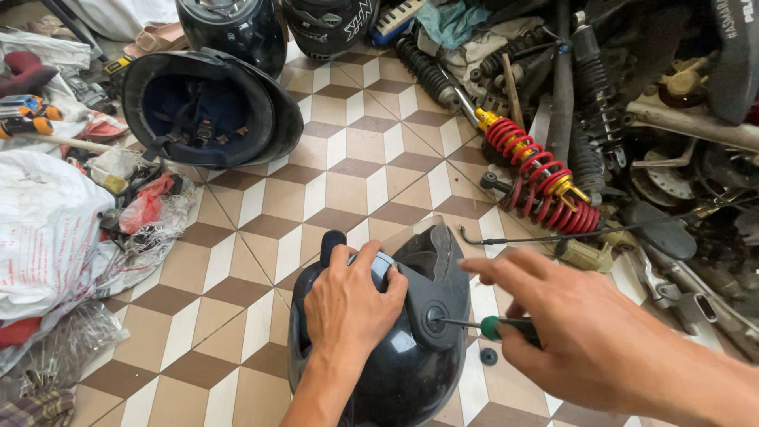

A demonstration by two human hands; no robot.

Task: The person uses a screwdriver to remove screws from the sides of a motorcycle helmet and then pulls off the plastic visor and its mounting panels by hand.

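Black helmet sat on the tiled floor at near centre, its side pivot facing up. Left hand lay palm-down over the crown, fingers pressed against the shell and visor edge, bracing it. Right hand came in from the right, fingers pinched round a green-handled screwdriver; shaft ran left, tip seated in the round pivot cap. Index finger stretched out above the shaft.

Hard to read: the handle was mostly buried in the right hand, only a green stub showed. Helmet's near edge cut off by the frame, and the left forearm covered part of the shell. Small dark disc on the floor just right of the helmet, kind unclear.

Around: upturned dark helmet far left, two more helmets beyond it at the far edge. Red coil shock absorber far right, on the edge of a pile of motorcycle parts. White plastic bags and clutter along the left.
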